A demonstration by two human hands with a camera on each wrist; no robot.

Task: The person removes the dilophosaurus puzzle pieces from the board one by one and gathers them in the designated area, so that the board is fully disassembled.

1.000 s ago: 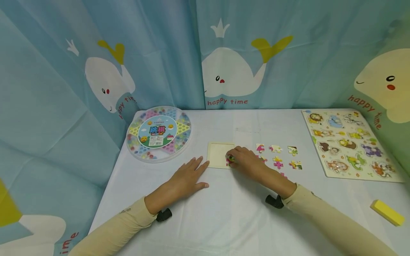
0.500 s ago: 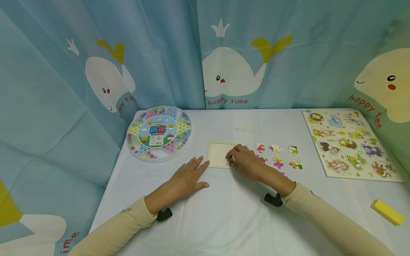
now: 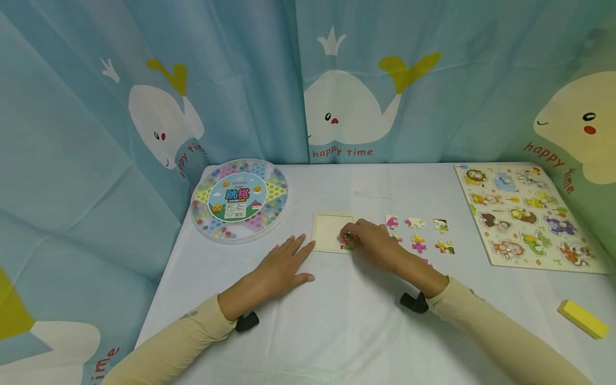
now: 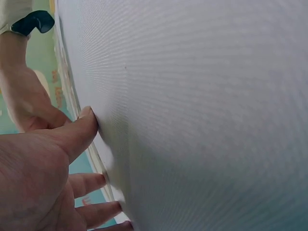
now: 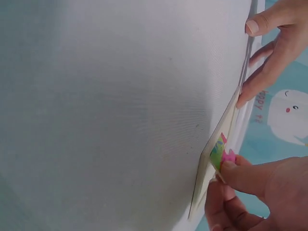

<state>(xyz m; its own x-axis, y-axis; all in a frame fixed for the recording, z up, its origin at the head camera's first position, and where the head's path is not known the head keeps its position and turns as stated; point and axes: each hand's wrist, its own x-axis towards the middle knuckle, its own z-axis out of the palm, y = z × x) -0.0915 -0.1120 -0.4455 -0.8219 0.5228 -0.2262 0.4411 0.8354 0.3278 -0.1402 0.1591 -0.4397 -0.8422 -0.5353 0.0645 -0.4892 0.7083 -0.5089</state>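
Observation:
A shallow cream puzzle tray [image 3: 327,231] lies mid-table. My left hand [image 3: 280,270] rests on the white cloth, fingers spread and fairly straight, index fingertip at the tray's lower left edge. Over the tray's right side, my right hand [image 3: 372,243] pinches a small pink jigsaw piece [image 5: 229,156] between thumb and fingers. Right beside it, in the tray's lower right corner, sits a green and pink jigsaw piece [image 5: 217,150]. Fingers partly hide both pieces. In the left wrist view, the left thumb [image 4: 86,122] stands out over the cloth.
Several loose jigsaw pieces [image 3: 418,247] lie in rows right of the tray, some behind the right hand. A round Chinese checkers box [image 3: 262,227] stands back left. An animal peg puzzle board [image 3: 510,260] lies far right, with a yellow block [image 3: 583,319] nearer the front.
My right hand shifts slightly about the tray's lower right corner, turning the pinched jigsaw piece a little. My left hand stays in place.

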